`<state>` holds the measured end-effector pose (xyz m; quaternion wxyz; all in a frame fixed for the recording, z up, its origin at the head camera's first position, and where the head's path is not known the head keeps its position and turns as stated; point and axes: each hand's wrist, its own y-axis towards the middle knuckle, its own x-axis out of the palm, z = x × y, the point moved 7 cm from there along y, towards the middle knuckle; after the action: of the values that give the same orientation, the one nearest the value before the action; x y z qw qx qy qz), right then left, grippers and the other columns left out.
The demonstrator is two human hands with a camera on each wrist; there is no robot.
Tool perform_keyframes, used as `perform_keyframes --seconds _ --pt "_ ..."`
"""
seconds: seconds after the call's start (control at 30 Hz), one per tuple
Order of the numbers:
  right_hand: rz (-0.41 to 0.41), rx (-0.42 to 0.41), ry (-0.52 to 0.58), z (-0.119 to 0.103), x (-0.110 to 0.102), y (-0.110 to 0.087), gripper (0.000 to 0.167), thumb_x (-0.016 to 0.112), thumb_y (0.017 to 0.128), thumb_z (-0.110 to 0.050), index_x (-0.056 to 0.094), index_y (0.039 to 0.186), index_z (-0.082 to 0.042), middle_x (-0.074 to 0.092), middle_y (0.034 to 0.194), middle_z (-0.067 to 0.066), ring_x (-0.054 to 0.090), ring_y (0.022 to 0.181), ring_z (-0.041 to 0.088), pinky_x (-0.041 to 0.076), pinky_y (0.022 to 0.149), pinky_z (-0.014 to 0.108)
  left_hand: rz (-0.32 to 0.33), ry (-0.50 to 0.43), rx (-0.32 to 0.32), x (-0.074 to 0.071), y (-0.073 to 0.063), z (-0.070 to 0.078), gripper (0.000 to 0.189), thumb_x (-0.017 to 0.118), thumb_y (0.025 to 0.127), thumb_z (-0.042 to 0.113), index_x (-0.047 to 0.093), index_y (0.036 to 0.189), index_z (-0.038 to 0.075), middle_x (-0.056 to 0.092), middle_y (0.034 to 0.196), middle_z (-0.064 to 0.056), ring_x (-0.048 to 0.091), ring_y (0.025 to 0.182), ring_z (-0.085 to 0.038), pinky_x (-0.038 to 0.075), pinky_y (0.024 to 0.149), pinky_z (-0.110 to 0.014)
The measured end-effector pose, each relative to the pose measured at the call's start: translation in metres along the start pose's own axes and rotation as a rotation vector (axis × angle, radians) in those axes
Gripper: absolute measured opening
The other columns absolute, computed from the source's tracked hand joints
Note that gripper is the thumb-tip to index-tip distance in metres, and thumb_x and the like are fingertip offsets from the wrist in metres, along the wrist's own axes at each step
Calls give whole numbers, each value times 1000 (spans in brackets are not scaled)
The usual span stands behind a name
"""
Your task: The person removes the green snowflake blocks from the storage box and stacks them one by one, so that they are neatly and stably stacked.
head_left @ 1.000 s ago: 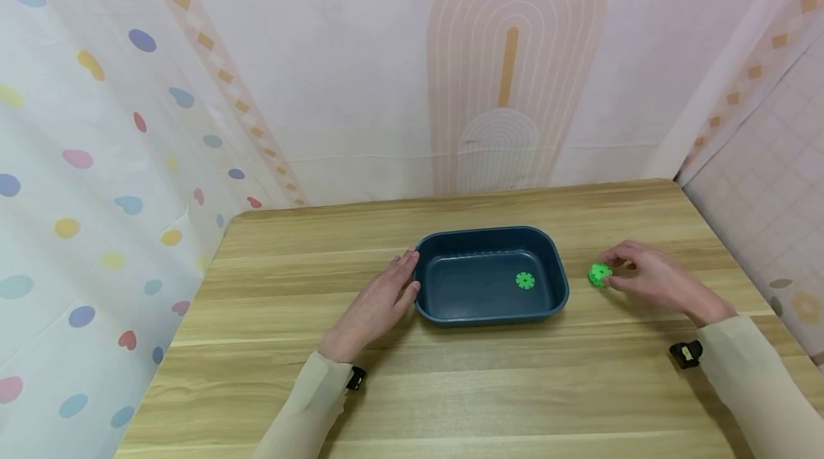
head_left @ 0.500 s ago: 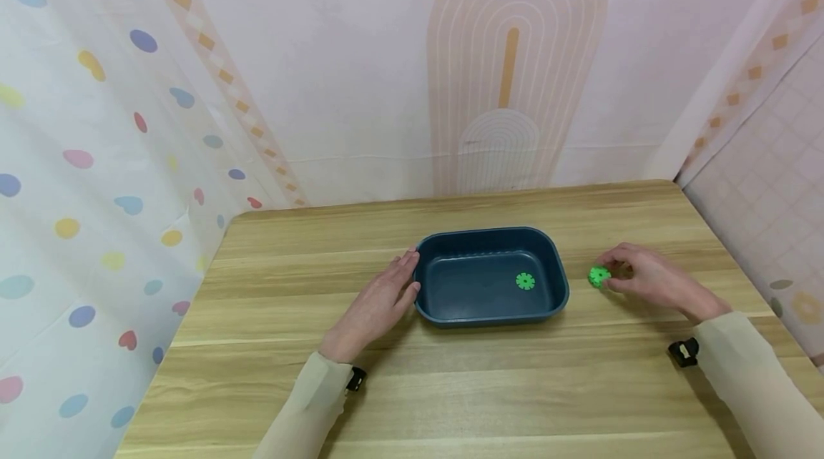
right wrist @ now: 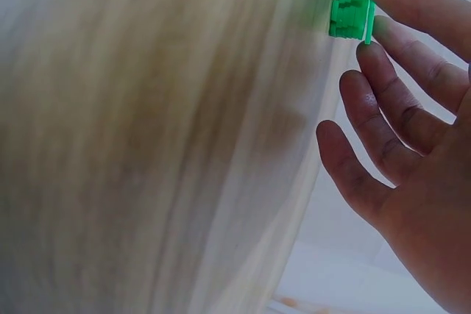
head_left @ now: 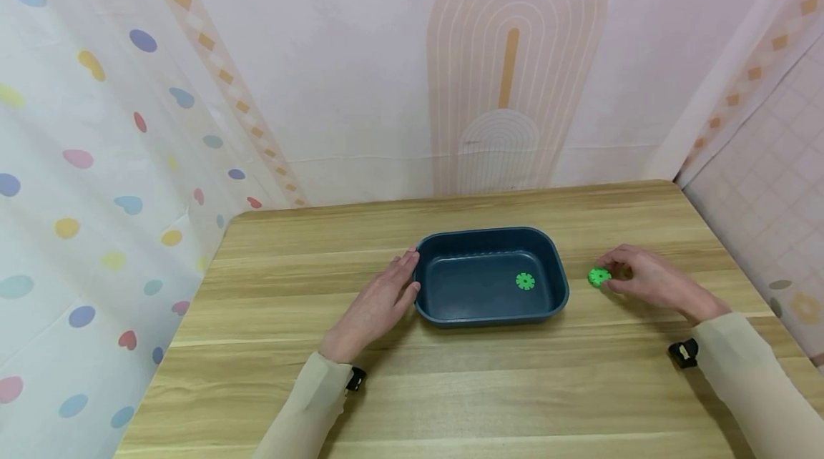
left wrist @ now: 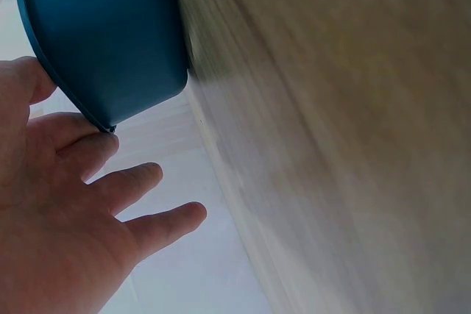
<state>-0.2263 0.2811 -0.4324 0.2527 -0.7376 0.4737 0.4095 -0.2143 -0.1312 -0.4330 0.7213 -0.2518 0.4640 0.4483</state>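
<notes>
A dark blue rectangular tub (head_left: 470, 317) stands mid-table, with one green notched interlocking disc (head_left: 525, 281) lying flat inside toward the right. My left hand (head_left: 373, 307) rests its thumb and fingertips against the tub's left rim; the left wrist view has the other fingers spread and straight. To the right of the tub, a short stack of green notched discs (right wrist: 347, 5) sits on the table. My right hand (head_left: 655, 284) pinches the top disc (right wrist: 369, 21) of that stack between thumb and fingertips. In the right wrist view, this disc stands slightly off the others, and the remaining fingers are loosely bent.
The wood-grain table (head_left: 302, 259) extends to both sides of the tub and in front of it. A patterned curtain (head_left: 360, 87) hangs behind the table's back edge and along the left side. Black wrist straps show at both sleeves.
My right hand has shifted very slightly at the stack, and the top green disc has tilted a little under its fingers. The left hand and the tub have stayed put.
</notes>
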Motion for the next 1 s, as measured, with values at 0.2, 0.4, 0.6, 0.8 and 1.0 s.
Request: perform_keyframes --seconds 0.2,0.4,0.6,0.8,1.0 --pt "2 5 -2 1 0 1 26 80 91 -9 72 114 0 67 108 7 62 95 21 55 81 38 1 1 0 0 0 0 58 45 113 31 30 162 5 24 169 -7 28 154 -34 28 123 -51" --pt "2 9 -8 0 1 2 27 80 91 -10 72 114 -1 67 107 6 61 94 20 55 81 38 -3 -4 -6 0 0 0 58 45 113 31 30 163 6 24 170 -7 28 154 -34 27 123 -51" --pt "-4 9 -8 2 1 2 27 81 91 -12 72 114 0 67 107 7 60 93 20 54 79 36 -2 -7 -6 0 0 1 58 45 113 30 30 162 6 24 169 -7 28 154 -34 27 123 -50" --pt "0 12 -5 0 1 0 27 80 91 -11 72 115 -1 67 110 8 61 95 21 55 82 40 2 -6 -2 -1 -1 1 58 45 113 31 31 162 6 24 169 -7 28 154 -34 28 123 -51" --pt "21 15 14 -6 -4 -5 30 76 95 -13 70 120 1 68 117 16 64 107 36 55 90 56 7 -11 -1 -2 -2 2 58 45 113 31 31 162 6 24 170 -6 28 154 -34 27 123 -50"
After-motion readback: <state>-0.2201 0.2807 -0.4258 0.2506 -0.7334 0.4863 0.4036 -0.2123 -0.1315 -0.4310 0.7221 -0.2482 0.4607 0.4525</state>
